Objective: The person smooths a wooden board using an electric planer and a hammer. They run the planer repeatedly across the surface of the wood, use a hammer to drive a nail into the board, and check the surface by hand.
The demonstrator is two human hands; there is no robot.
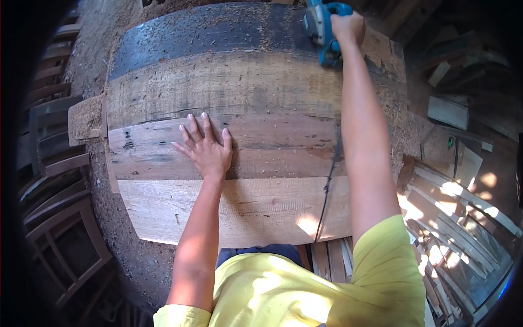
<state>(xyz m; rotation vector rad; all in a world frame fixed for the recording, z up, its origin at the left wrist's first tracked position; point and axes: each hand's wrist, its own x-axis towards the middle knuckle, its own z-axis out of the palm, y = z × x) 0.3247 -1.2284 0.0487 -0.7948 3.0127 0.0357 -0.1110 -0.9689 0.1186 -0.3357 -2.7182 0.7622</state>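
Observation:
A wide tabletop of joined wooden planks (pixel 261 212) lies before me, its far plank dark and the nearer ones brown to pale. At its far right, my right hand (pixel 348 27) is wrapped round the handle of a blue electric hand planer (pixel 327 32), which rests on the dark plank. My left hand (pixel 206 148) lies flat on a reddish-brown plank left of the middle, fingers spread, holding nothing. A dark power cord (pixel 327 188) runs down across the planks near my right forearm. The planer's underside is hidden.
Wood shavings (pixel 218 35) are scattered over the far planks. At the left, wooden frames (pixel 68 245) stand on the dirt ground, and a small board (pixel 86 121) covered in sawdust juts out beside the tabletop. Stacked wood strips (pixel 463 218) lie at the right.

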